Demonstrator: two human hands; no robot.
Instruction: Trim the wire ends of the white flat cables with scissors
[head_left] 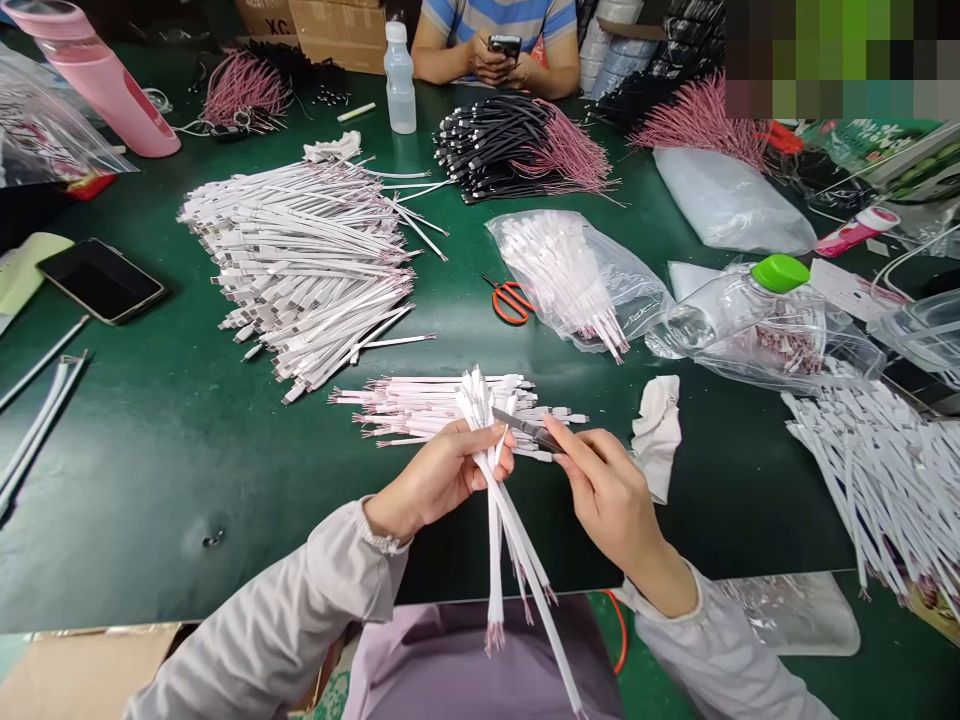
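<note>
My left hand (442, 470) is closed around a small bunch of white flat cables (496, 575). Their connector ends point up and away from me, while the stripped ends with thin wires hang toward my lap. In my right hand (615, 495) I pinch slim grey metal tweezers (529, 428), whose tip reaches the cables just above my left thumb. Behind both hands lies a low pile of white cables (412, 405), partly hidden by the held bunch. To the right of my right hand sits a crumpled white cloth-like piece (656, 435).
A large stack of white cables (315, 260) lies back left, with orange-handled scissors (511, 302) to its right. Bagged cables (559, 265), black cables (487, 150) and a green-capped bottle (739, 300) stand farther off. A phone (103, 280) lies left. Across the table sits a person (499, 45).
</note>
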